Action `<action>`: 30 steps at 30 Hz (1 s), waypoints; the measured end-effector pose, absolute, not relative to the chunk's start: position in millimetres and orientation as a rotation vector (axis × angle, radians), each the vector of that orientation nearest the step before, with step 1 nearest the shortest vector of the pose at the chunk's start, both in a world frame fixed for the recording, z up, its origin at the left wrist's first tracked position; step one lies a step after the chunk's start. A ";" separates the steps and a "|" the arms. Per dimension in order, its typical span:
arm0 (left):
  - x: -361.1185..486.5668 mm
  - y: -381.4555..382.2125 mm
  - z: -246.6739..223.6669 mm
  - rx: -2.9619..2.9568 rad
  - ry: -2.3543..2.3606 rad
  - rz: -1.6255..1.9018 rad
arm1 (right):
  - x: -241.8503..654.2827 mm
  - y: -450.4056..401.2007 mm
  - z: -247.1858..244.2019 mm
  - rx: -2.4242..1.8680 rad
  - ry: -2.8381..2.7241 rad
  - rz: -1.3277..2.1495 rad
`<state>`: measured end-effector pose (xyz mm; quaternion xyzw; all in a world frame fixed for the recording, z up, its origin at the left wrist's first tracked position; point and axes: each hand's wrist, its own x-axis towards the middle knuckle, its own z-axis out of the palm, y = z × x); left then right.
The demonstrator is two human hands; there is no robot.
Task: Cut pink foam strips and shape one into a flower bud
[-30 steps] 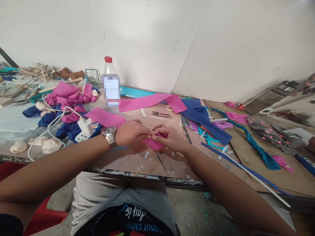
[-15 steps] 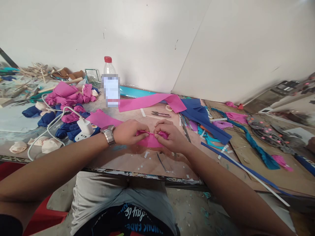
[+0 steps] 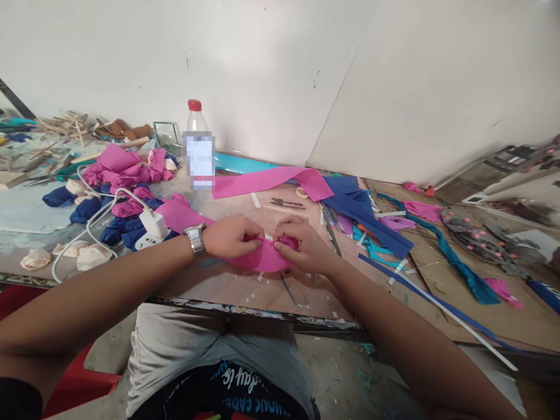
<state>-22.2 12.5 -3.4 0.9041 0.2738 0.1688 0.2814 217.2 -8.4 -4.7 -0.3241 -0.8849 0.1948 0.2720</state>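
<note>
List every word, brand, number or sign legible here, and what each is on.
"day is": white script on the black garment; anything before it is unclear.
Blue capitals below it: distorted, not reliably readable.
Bottle: area below its neck is pixelated, unreadable.
Blue item at the right edge: white marking, too blurred.
</note>
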 end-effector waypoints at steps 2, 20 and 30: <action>-21.7 11.9 -3.8 2.432 0.749 0.471 | 217.1 -9.3 -4.7 -0.880 -2.392 0.507; -19.5 9.4 -6.5 2.323 0.711 0.609 | 217.8 -8.3 -6.1 -0.858 -2.370 0.512; -17.6 7.1 -3.4 2.315 0.711 0.623 | 214.0 -11.1 -8.1 -0.851 -2.355 0.469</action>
